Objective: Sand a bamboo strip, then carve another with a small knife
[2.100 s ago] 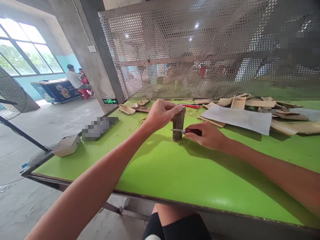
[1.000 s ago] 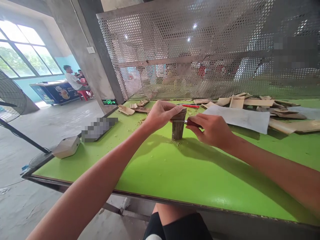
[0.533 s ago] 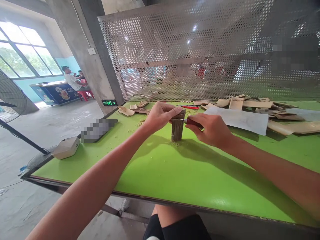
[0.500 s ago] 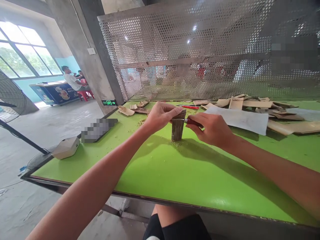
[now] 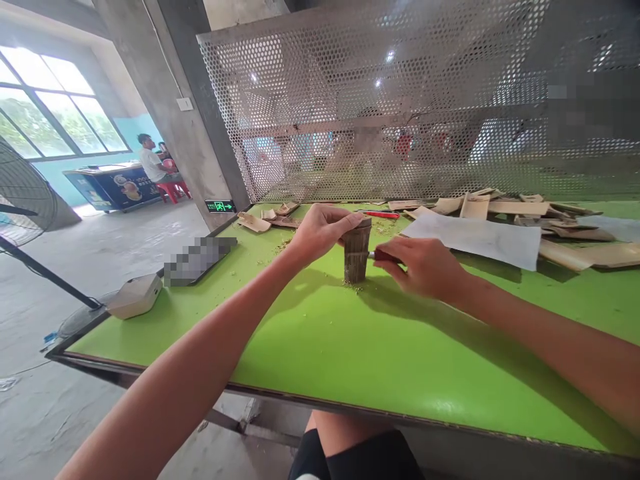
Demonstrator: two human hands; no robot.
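The person's left hand (image 5: 320, 230) is steadying a short bamboo section (image 5: 357, 259) standing upright on the green tabletop (image 5: 350, 393), its fingers curling closely over the top rim. The right hand (image 5: 425, 267) is gripping a red-handled knife (image 5: 386, 255), its fingers closed around the handle. The blade is mostly hidden, so contact with the bamboo cannot be confirmed.

Hazards are developing here. A blade skidding off the hard surface could reach the left fingers, particularly if excessive force is being applied near the rim. Sideways pressure could also tip the section, which is resting on scattered green shavings (image 5: 353, 283).

Compared with the earlier frames, the knife is sitting lower on the section, the right hand is drawing slightly away, and the curled sliver at the top is no longer showing.
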